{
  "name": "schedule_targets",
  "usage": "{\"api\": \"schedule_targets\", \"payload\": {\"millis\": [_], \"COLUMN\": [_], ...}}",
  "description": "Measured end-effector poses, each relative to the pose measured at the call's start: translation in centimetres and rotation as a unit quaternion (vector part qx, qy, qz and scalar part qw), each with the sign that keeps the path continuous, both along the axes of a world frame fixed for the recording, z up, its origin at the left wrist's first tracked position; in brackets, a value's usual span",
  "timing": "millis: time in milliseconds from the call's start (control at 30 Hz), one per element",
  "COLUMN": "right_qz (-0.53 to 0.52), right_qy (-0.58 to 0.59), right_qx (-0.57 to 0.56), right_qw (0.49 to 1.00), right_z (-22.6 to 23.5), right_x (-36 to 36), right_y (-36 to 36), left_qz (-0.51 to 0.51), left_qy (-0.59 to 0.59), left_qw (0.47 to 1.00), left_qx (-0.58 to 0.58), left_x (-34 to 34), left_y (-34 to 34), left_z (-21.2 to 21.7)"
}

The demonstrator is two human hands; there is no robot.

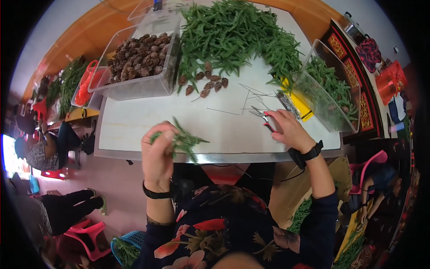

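Fingers [168, 136] of the left hand [157, 157] pinch a green sprig [186, 141] over the near edge of the white surface [130, 130], in the head view; it is perhaps gripped at one end so the needles can fan out freely. The fingers of the right hand [293, 134] stand parted about the red-and-black handles of small pliers [267, 120]; from where I stand, I cannot tell whether they have closed on them. The tool's nose points away from the worker, toward loose thin wires [222, 111], probably kept within easy reach. A few brown cones [204, 93] lie beyond, seemingly set out for picking singly, while the bulk sits in a clear bin [139, 92] at left, whose walls likely stop them rolling. A green heap [228, 36] covers the far side, leaving the near middle for both hands. At right, a second clear bin [313, 103] holds more greenery [329, 78] beside a yellow packet [301, 106].
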State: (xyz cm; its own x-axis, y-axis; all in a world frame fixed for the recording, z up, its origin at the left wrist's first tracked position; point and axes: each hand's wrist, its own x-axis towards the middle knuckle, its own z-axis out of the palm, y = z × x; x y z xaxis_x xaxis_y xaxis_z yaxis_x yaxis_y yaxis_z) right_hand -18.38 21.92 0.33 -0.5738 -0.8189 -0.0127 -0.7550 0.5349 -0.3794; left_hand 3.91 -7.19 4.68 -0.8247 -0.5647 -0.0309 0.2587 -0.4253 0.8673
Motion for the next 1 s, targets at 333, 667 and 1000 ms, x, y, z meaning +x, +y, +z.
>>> {"api": "schedule_targets", "payload": {"millis": [333, 667, 1000], "right_qz": [-0.114, -0.044, -0.097], "right_qy": [0.093, -0.061, 0.052], "right_qx": [0.003, -0.38, -0.357], "right_qw": [0.989, 0.922, 0.928], "right_z": [-1.7, 2.9, -1.3], "right_x": [-0.8, -2.3, -4.5], "right_y": [-2.4, -12.1, -14.9], "left_qz": [-0.105, -0.158, -0.036], "left_qy": [0.036, -0.003, -0.047], "left_qw": [0.993, 0.977, 0.98], "left_qx": [0.046, -0.14, -0.189], "left_x": [-6.4, -15.8, -17.0], "left_y": [-0.5, -0.7, -2.0], "left_z": [2.4, -1.9, -2.9]}}
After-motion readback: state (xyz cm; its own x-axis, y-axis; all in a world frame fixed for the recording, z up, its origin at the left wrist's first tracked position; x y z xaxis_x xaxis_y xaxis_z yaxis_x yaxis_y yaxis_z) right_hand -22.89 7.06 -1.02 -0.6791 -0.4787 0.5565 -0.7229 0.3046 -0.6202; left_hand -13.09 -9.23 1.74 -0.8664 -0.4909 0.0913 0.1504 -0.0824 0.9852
